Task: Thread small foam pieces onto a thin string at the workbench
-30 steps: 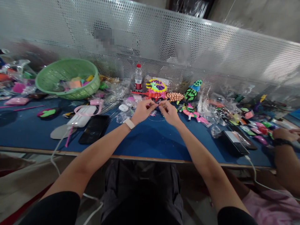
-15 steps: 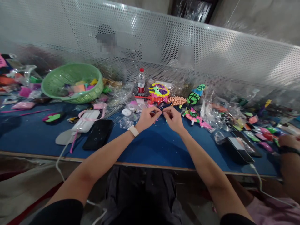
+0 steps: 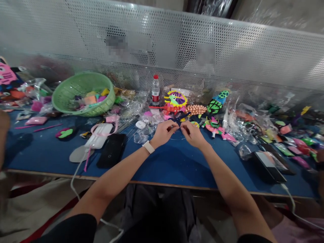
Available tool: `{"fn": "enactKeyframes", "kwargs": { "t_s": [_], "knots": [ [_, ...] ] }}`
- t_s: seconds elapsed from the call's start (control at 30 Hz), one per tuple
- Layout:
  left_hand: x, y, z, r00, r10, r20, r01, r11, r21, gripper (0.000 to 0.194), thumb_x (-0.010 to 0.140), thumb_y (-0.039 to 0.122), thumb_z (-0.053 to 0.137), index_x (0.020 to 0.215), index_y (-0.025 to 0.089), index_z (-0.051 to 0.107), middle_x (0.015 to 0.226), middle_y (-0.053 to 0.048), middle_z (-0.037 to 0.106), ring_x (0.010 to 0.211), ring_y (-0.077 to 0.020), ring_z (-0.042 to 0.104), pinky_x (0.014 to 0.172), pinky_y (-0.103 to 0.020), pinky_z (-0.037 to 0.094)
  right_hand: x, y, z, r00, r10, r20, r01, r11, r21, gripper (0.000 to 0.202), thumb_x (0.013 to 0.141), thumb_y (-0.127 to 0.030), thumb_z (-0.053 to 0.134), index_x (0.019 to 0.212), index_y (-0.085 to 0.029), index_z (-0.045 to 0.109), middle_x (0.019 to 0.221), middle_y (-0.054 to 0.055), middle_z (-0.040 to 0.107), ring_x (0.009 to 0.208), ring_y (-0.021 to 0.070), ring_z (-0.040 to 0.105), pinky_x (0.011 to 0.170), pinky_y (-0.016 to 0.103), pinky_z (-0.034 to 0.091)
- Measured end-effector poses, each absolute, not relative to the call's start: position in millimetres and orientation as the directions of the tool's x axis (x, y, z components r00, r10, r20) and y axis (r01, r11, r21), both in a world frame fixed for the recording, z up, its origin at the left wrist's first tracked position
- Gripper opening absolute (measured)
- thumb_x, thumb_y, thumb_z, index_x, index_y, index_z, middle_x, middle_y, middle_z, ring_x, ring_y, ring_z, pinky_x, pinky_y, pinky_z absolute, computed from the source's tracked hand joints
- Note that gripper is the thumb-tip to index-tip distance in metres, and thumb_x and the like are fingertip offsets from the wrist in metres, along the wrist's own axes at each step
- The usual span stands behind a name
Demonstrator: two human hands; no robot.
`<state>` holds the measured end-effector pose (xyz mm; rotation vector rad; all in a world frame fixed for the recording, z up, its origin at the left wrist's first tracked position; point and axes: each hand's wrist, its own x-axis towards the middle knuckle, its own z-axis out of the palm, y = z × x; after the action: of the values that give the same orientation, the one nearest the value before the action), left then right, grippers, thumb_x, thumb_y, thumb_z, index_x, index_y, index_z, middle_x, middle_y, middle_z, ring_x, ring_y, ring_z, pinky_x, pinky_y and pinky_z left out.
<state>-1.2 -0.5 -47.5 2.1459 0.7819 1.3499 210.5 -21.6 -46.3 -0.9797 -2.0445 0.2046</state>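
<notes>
My left hand (image 3: 164,132) and my right hand (image 3: 192,133) meet above the blue table (image 3: 174,162), fingertips pinched close together. What sits between the fingertips is too small to name; a thin pale strand seems to curve beside them. Just behind lies a dark blue piece (image 3: 181,115). Around it are a yellow, purple and green clay figure (image 3: 177,99), an orange spiky piece (image 3: 196,109), a green and black shell figure (image 3: 214,105) and a pink and green figure (image 3: 214,125).
Left stand a green basket (image 3: 83,94) with coloured packets, a white power bank (image 3: 101,135) and a black phone (image 3: 112,151). A bottle (image 3: 155,90) stands behind. Right are plastic bags, clay packets and a dark device (image 3: 269,167). Other people's arms show at both edges.
The view has shifted, so the table items appear further right. My hands stay pinched together, now a little nearer me relative to the dark blue piece. An arm appears at the left edge.
</notes>
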Motion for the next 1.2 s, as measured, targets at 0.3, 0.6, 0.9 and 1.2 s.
{"fn": "enactKeyframes", "kwargs": {
  "t_s": [0.3, 0.6, 0.9, 1.2],
  "knots": [
    [-6, 3, -38, 0.372, 0.693, 0.617, 0.24, -0.714, 0.658, 0.021, 0.102, 0.037, 0.071, 0.09, 0.021, 0.077, 0.085, -0.004, 0.078, 0.07, -0.0154, 0.066, 0.068, -0.029, 0.051, 209, -22, -34, -0.392, 0.732, 0.557, 0.519, 0.676, -0.523, 0.011, 0.106, -0.029, 0.051, 0.098, -0.025, 0.058, 0.091, 0.006, 0.07, 0.081, 0.0217, 0.065, 0.081, 0.035, 0.053],
    [-2, 8, -48, 0.374, 0.83, 0.413, 0.072, -0.47, 0.88, 0.03, 0.103, 0.049, 0.069, 0.098, 0.019, 0.072, 0.061, 0.002, 0.065, 0.048, -0.0119, 0.061, 0.053, -0.024, 0.052, 207, -17, -42, -0.195, 0.775, 0.6, 0.567, 0.589, -0.576, 0.023, 0.105, -0.043, 0.063, 0.097, -0.024, 0.073, 0.083, 0.007, 0.078, 0.071, 0.0222, 0.07, 0.071, 0.034, 0.054],
    [-54, 31, -15, 0.194, 0.844, 0.501, 0.821, -0.419, 0.388, 0.018, 0.105, 0.028, 0.063, 0.104, 0.017, 0.077, 0.11, -0.018, 0.079, 0.096, -0.0321, 0.079, 0.086, -0.041, 0.06, 212, -12, -50, 0.005, 0.719, 0.695, 0.641, 0.531, -0.554, 0.035, 0.106, -0.053, 0.062, 0.091, -0.024, 0.076, 0.066, 0.002, 0.07, 0.056, 0.0188, 0.062, 0.062, 0.032, 0.049],
    [-125, 51, -13, -0.143, 0.98, 0.136, 0.989, 0.139, 0.039, 0.033, 0.094, 0.006, 0.052, 0.115, 0.01, 0.077, 0.12, -0.029, 0.078, 0.117, -0.0432, 0.076, 0.094, -0.046, 0.058, 209, -13, -50, -0.019, 0.685, 0.729, 0.664, 0.553, -0.503, 0.032, 0.105, -0.049, 0.062, 0.09, -0.024, 0.077, 0.064, 0.001, 0.069, 0.056, 0.0184, 0.061, 0.06, 0.032, 0.046]
  ]
}}
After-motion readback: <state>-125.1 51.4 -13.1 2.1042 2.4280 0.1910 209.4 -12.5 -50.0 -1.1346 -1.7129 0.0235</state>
